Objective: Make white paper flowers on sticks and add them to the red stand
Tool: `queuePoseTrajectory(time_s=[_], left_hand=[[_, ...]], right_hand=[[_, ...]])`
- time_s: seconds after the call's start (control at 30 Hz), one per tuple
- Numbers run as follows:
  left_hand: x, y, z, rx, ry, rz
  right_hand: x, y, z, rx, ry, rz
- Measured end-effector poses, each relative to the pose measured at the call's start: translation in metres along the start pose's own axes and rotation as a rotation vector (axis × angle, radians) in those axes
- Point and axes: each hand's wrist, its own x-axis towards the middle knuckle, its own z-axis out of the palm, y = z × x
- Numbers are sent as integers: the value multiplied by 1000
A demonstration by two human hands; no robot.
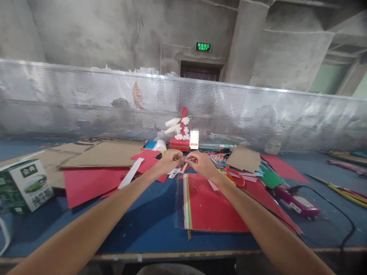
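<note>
My left hand (169, 162) and my right hand (201, 163) meet above the middle of the table, with fingertips pinched close together. Between them is a small, pale pinkish piece (185, 167), too small to name; fingers cover part of it. White paper scraps (173, 174) lie just below my left hand. Under my right forearm is a clear-sleeved pack of coloured paper (212, 206), red on top with striped edges. Behind the hands stands a red shape with white flower-like pieces (181, 128) on a red box (179, 144), beside a lit phone (194, 139).
At left, a milk carton (30, 187) stands near cardboard (106, 152) and red sheets (88, 183). Red-handled scissors (237, 176), a green sheet (271, 177) and a purple corded tool (298, 202) lie at right. A perforated metal screen (235, 110) borders the table's back.
</note>
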Motion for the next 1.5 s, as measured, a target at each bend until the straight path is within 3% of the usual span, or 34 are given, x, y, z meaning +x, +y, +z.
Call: queuePoseTrajectory(time_s=[0.43,0.6,0.87,1.0,1.13,1.5], left_hand=[[2,-12,2,-64,-5,-21],[2,-10,1,-54,-44,-62],[3,-8,-2,-89,5,-87],[5,-13,-3,-47,-6,-22],[7,-21,-2,-35,33,-40],[6,-22,-1,42,-20,44]], right_hand=[[1,10,4,-144,-89,-15],[0,9,2,-16,-165,57],[0,10,2,329,-38,230],[1,9,-1,189,-37,230],[2,8,-1,38,-57,199],[2,11,4,-70,-94,232]])
